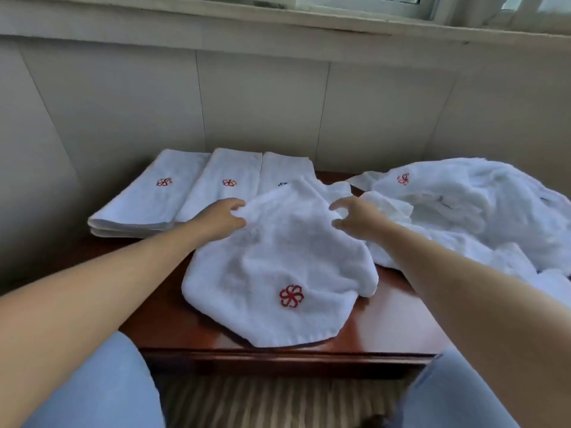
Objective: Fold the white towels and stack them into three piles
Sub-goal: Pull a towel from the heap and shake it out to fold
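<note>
Wooden table (398, 316), left hand (221, 216) pinching towel (278, 261)

Bare forearms (129, 273); light-blue trousers (102, 390), probably jeans

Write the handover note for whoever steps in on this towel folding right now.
Left hand grips the far left edge of the towel in work; right hand is at its far right edge, fingers curled, grip unclear.
That towel lies rumpled mid-table, red logo up, not yet folded.
Done: three folded piles at the back: left pile, middle pile, right pile, partly hidden by the towel.
Left: fold this one, stack it, then work through the unfolded heap on the right.
</note>
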Action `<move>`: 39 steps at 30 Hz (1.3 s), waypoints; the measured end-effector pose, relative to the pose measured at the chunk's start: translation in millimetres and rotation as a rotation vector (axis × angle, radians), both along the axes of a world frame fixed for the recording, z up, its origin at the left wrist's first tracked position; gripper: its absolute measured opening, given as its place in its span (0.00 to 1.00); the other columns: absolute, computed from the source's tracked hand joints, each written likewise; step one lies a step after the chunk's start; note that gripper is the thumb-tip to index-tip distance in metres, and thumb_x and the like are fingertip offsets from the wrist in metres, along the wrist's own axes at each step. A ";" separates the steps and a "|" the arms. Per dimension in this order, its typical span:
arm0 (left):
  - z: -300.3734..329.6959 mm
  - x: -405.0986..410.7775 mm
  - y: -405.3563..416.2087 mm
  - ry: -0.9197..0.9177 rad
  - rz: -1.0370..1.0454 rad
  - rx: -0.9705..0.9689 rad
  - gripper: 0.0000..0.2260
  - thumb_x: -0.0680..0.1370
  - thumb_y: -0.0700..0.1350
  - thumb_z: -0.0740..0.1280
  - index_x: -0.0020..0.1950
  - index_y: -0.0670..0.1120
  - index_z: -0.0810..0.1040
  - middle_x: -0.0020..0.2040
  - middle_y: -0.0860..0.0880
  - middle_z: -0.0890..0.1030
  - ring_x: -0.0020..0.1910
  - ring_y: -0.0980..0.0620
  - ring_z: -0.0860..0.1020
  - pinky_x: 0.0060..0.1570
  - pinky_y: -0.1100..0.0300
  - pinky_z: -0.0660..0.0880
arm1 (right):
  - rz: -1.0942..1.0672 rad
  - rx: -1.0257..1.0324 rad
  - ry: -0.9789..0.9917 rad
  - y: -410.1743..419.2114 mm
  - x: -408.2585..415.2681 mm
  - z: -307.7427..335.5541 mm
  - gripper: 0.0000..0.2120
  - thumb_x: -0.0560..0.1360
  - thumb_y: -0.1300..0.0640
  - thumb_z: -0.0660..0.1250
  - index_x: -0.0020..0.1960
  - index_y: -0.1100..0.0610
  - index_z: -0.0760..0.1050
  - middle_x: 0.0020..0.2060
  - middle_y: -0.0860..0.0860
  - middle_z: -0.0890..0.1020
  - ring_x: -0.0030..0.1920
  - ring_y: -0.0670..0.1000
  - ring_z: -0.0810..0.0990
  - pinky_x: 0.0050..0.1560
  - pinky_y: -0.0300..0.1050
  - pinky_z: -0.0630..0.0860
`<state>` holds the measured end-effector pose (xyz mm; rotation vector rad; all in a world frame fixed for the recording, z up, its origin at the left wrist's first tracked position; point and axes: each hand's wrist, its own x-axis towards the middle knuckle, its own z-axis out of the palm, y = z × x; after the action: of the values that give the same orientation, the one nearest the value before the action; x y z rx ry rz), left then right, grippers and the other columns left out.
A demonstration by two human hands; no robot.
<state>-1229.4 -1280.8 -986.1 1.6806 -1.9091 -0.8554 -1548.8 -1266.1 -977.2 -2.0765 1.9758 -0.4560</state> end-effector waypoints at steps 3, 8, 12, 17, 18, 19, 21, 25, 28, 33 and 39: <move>-16.8 -6.8 -14.4 -0.066 0.036 -0.064 0.24 0.82 0.50 0.66 0.78 0.49 0.68 0.75 0.47 0.71 0.68 0.47 0.74 0.59 0.57 0.72 | -0.181 -0.023 0.013 0.0 -20.9 -19.5 0.10 0.76 0.58 0.65 0.56 0.53 0.80 0.54 0.50 0.83 0.55 0.55 0.81 0.46 0.45 0.74; -30.4 -7.8 -32.4 -0.222 0.108 -0.171 0.25 0.83 0.54 0.62 0.79 0.47 0.66 0.76 0.45 0.70 0.74 0.42 0.68 0.70 0.47 0.69 | -0.402 0.125 0.166 1.0 -30.6 -55.0 0.16 0.75 0.40 0.66 0.48 0.54 0.73 0.39 0.49 0.79 0.37 0.52 0.77 0.32 0.45 0.70; -30.5 -0.9 -40.1 -0.197 0.096 -0.136 0.18 0.81 0.52 0.68 0.67 0.44 0.78 0.65 0.44 0.80 0.61 0.42 0.78 0.61 0.47 0.76 | -0.412 0.320 -0.122 -7.0 -27.1 -46.9 0.18 0.70 0.43 0.73 0.42 0.58 0.76 0.30 0.51 0.81 0.27 0.50 0.79 0.24 0.38 0.71; -17.4 3.6 -42.8 0.027 0.146 -0.100 0.10 0.78 0.47 0.71 0.47 0.39 0.80 0.44 0.41 0.82 0.41 0.43 0.80 0.39 0.57 0.71 | -0.445 0.291 -0.492 -4.8 -32.1 -31.2 0.13 0.71 0.49 0.71 0.47 0.58 0.78 0.41 0.53 0.81 0.38 0.53 0.80 0.36 0.42 0.75; -10.5 6.1 -41.8 0.094 0.169 -0.112 0.09 0.78 0.47 0.71 0.46 0.42 0.80 0.42 0.44 0.81 0.40 0.46 0.79 0.38 0.58 0.71 | -0.447 0.176 -0.609 -4.8 -37.3 -24.1 0.10 0.71 0.50 0.69 0.46 0.57 0.78 0.42 0.53 0.80 0.40 0.54 0.79 0.39 0.43 0.75; -3.0 9.2 -40.5 0.192 0.192 -0.107 0.08 0.79 0.48 0.71 0.46 0.44 0.79 0.42 0.46 0.81 0.39 0.48 0.79 0.37 0.59 0.72 | -0.458 0.056 -0.716 -3.9 -42.9 -15.8 0.09 0.71 0.49 0.68 0.45 0.55 0.78 0.43 0.53 0.80 0.41 0.54 0.78 0.40 0.44 0.74; 8.2 12.5 -35.2 0.406 0.209 -0.032 0.07 0.80 0.50 0.70 0.45 0.49 0.78 0.43 0.46 0.82 0.38 0.48 0.81 0.38 0.58 0.75 | -0.465 -0.066 -0.827 -0.7 -52.6 -4.4 0.12 0.71 0.47 0.66 0.48 0.54 0.77 0.45 0.53 0.79 0.45 0.55 0.78 0.43 0.46 0.73; 6.8 6.4 -21.3 0.536 0.101 0.254 0.08 0.83 0.52 0.65 0.52 0.49 0.79 0.55 0.43 0.84 0.48 0.44 0.85 0.51 0.50 0.80 | -0.512 0.152 -0.843 5.9 -54.8 -10.3 0.10 0.74 0.46 0.67 0.51 0.52 0.76 0.52 0.53 0.81 0.53 0.56 0.81 0.56 0.50 0.78; 4.5 8.0 -18.3 0.729 0.042 0.570 0.16 0.82 0.57 0.64 0.51 0.47 0.84 0.50 0.44 0.85 0.45 0.45 0.85 0.50 0.51 0.80 | -0.460 0.296 -1.090 11.2 -59.6 -9.2 0.16 0.77 0.42 0.69 0.52 0.55 0.78 0.44 0.51 0.84 0.42 0.50 0.83 0.46 0.45 0.79; 2.4 18.2 -15.5 0.666 -0.171 0.812 0.23 0.76 0.53 0.75 0.67 0.45 0.81 0.64 0.44 0.82 0.64 0.43 0.80 0.62 0.46 0.77 | -0.446 0.409 -1.236 17.5 -74.7 -11.0 0.12 0.80 0.47 0.67 0.53 0.57 0.78 0.31 0.51 0.81 0.27 0.49 0.79 0.29 0.40 0.75; -3.1 -0.6 -10.0 0.600 -0.172 0.782 0.22 0.71 0.47 0.80 0.63 0.48 0.83 0.67 0.42 0.80 0.61 0.43 0.81 0.61 0.48 0.79 | -0.403 0.254 -1.138 20.1 -80.0 -13.5 0.08 0.74 0.57 0.75 0.53 0.55 0.85 0.47 0.52 0.88 0.38 0.48 0.86 0.32 0.39 0.79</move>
<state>-1230.0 -1290.8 -989.2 1.3657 -1.3736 -2.0940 -1628.9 -1246.0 -990.7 -0.8516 1.5399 -1.0778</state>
